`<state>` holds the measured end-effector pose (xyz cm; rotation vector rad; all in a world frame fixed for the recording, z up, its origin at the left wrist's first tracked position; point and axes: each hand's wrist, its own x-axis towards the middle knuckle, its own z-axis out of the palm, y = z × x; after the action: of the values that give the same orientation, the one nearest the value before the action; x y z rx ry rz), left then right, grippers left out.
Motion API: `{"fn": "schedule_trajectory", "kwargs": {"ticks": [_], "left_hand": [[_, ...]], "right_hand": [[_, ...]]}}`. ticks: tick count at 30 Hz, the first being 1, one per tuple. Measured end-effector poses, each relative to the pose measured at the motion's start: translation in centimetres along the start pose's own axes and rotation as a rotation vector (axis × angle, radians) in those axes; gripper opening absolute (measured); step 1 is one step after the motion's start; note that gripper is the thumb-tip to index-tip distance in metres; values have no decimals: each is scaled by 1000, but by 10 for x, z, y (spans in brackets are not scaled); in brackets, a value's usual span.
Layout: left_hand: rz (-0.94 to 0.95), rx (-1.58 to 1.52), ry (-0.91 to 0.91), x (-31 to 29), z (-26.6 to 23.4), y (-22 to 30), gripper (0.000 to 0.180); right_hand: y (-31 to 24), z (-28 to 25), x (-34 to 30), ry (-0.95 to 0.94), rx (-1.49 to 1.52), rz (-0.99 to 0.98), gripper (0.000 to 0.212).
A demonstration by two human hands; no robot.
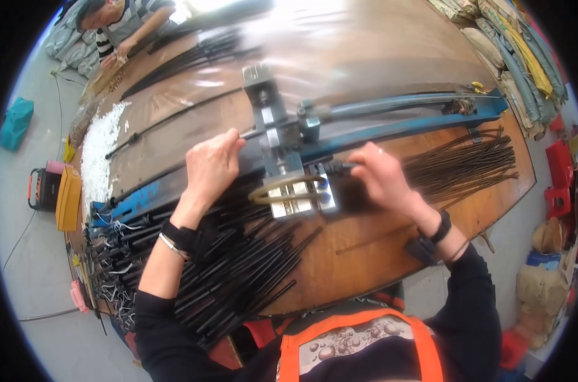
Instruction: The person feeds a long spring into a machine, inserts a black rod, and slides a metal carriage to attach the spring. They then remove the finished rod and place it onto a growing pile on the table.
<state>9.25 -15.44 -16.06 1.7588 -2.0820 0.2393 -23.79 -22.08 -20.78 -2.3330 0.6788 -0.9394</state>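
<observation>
A metal clamping fixture point(276, 137) with a silver pneumatic valve block point(301, 196) and a looped yellowish hose point(258, 193) stands at the middle of the bench. My left hand point(212, 164) is closed just left of the fixture, its fingers at a thin metal rod point(248, 134) that reaches toward the fixture. Right of the valve block, my right hand point(383, 175) is bent with its fingertips together, slightly blurred. A dark slim piece point(341, 167) shows at those fingertips; its kind is unclear. A long blue metal rail point(391, 132) runs behind both hands.
Many black rods point(238, 280) lie on the wooden bench point(340, 274) at front left. Brownish rods point(467, 162) are bundled at right. White small pieces point(101, 153) are heaped at far left. A co-worker point(126, 25) works across the bench. Sacks point(508, 63) are stacked far right.
</observation>
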Motion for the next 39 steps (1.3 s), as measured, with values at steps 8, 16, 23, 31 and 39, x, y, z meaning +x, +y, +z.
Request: {"fn": "schedule_trajectory", "kwargs": {"ticks": [8,16,23,31,39], "left_hand": [[185,43,171,13,2,-18,10],[233,323,190,-22,-16,-85,8],[177,323,-63,-112,-1,-12,4],[349,200,-223,-125,-27,-23,27],[224,65,-279,-148,-52,38,47]], "right_hand": [[-22,-5,-20,-137,-231,48,22],[-62,39,-79,-556,-414,-261,24],[-67,44,-56,-531,-152,7,19],[-60,27,-48,-570,288,576,18],[-58,36,-48,-396,259,453,17]]}}
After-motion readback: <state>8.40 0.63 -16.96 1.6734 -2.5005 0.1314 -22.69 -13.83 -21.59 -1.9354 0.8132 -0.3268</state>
